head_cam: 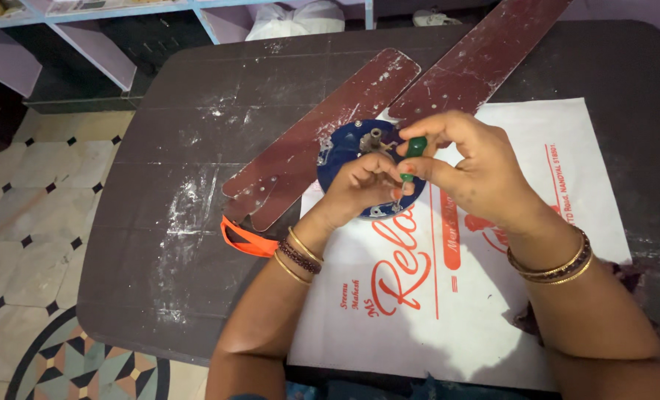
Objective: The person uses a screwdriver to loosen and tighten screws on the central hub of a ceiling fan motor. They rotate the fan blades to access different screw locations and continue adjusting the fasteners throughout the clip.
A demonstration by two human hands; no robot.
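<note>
A blue round fan motor hub (342, 152) lies on a white printed sheet (448, 311) on the dark table. Two dark red fan blades join it: one (311, 141) runs to the left, the other (485, 55) toward the far right. My right hand (471, 167) grips a green-handled screwdriver (414, 152) upright over the hub. My left hand (363, 185) rests on the hub's front edge, fingertips pinched at the screwdriver's tip. What the tip touches is hidden by the fingers.
The dark table (174, 244) is scuffed with white marks. An orange-handled tool (247, 241) pokes out from under the left blade's end. Purple shelves (100, 44) stand beyond the table, a white bag (297, 18) by them. Patterned tile floor (26, 222) lies to the left.
</note>
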